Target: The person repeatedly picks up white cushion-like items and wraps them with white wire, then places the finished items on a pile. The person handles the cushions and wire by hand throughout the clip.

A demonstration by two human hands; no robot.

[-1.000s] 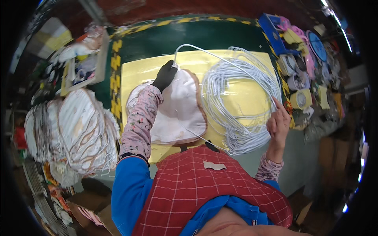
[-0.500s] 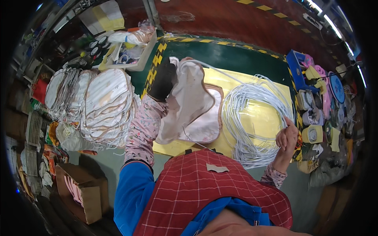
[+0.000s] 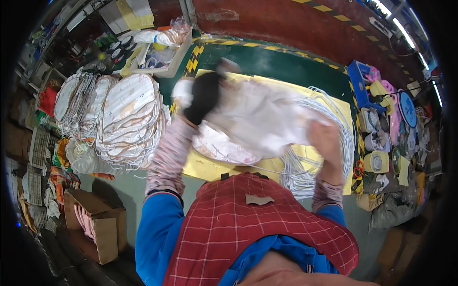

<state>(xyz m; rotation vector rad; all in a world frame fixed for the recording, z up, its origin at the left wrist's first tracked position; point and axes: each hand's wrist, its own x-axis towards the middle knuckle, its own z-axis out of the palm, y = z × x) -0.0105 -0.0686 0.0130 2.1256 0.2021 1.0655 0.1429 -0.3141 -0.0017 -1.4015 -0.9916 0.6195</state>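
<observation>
A pale cloth piece [image 3: 269, 114], blurred by motion, is stretched between my two hands above the table. My left hand [image 3: 204, 97], in a black glove, is closed on its left end. At its right end my bare right hand [image 3: 327, 138] grips the cloth, though its fingers are smeared. Beneath lies another white patterned cloth piece [image 3: 222, 145] with a brown bound edge. A thin white cord [image 3: 267, 170] runs from near it toward the right. Partly covered by the cloth is a big coil of white cord [image 3: 344, 128] on yellow sheeting [image 3: 202, 167].
Stacks of similar edged cloth pieces [image 3: 129, 102] stand to the left. A white bin [image 3: 179, 59] of odds and ends sits at the far left. On the right are a blue crate [image 3: 355, 78] and small tubs [image 3: 379, 162]. A cardboard box [image 3: 107, 238] stands lower left.
My right hand has moved inward from beside the coil to the cloth's right end. The cloth has swung from hanging at my left hand to spread rightward over the coil.
</observation>
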